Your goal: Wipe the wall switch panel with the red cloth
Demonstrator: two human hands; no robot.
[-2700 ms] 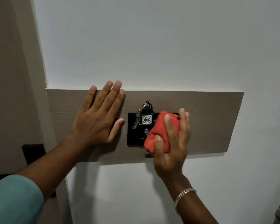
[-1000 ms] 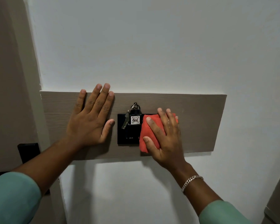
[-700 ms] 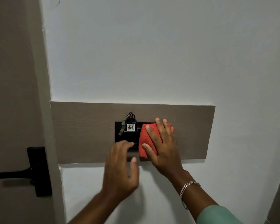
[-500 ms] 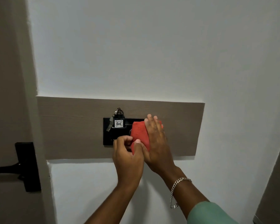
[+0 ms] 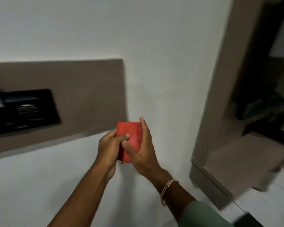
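The folded red cloth [image 5: 132, 136] is held between both hands, off the wall, in the lower middle of the view. My left hand [image 5: 109, 148] pinches its left edge with thumb and fingers. My right hand [image 5: 142, 151] cups it from the right, thumb across its front. The black wall switch panel [image 5: 28, 110] sits at the far left on a brown wooden backing board [image 5: 88, 89], blurred by motion. Both hands are to the right of the board and below it, apart from the panel. The key tag at the panel's left edge is barely visible.
A white wall [image 5: 162, 63] fills the middle. A brown cabinet frame [image 5: 220, 95] with a dark open compartment [image 5: 269, 79] stands at the right; a wood-toned ledge [image 5: 246, 161] juts out below it.
My right hand lifted the cloth off the switch panel and my left hand joined it on the cloth. The view swung right, so the panel now sits at the far left.
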